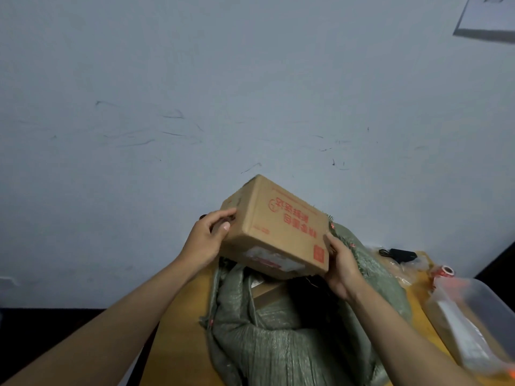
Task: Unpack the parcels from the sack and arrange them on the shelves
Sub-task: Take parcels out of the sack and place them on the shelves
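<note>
the crumpled green woven sack [278,338] lies open on the wooden bench [178,330], another parcel showing inside; no shelves in view, so shelving remains. the brown cardboard parcel with red print [281,227] hangs above the sack, left hand [206,238] and right hand [341,266] fingers clamped on its ends. a clear plastic tub [473,316] sits to the right.

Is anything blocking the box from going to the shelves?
No shelves show in this view, so I cannot tell. Both hands, left hand and right hand, hold the box above the open sack, and nothing touches it from above.
</note>
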